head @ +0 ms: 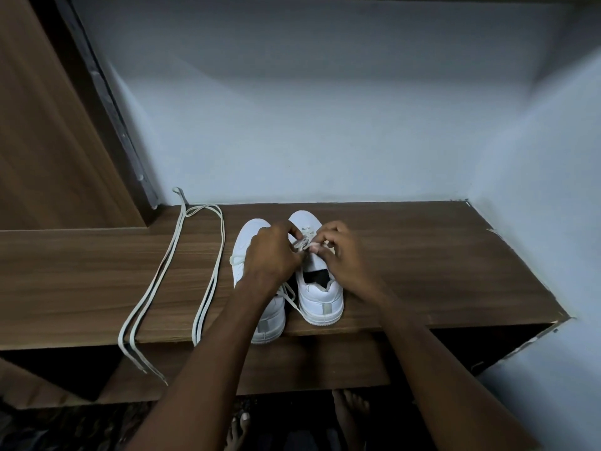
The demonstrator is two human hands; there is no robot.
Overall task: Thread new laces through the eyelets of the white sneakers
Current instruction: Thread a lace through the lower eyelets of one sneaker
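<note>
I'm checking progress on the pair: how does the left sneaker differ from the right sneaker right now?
The right sneaker has both hands at its lace, the left hand and right hand pinching it over the eyelets; the left sneaker is untouched. The right sneaker sits farther back, while the left sneaker's heel overhangs the shelf edge. Both are white.

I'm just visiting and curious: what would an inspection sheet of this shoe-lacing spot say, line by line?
Surface: dark wood-grain shelf top, chipped along its right edge.
Job's things: two white sneakers, left sneaker and right sneaker, toes to the wall; lace in the right sneaker's eyelets.
Clutter: two loose cream laces hanging over the front edge.
Hands: left hand and right hand both pinch the lace.
Cables: nothing seen.
Surroundings: pale blue wall; brown wooden panel; bare feet below.
</note>
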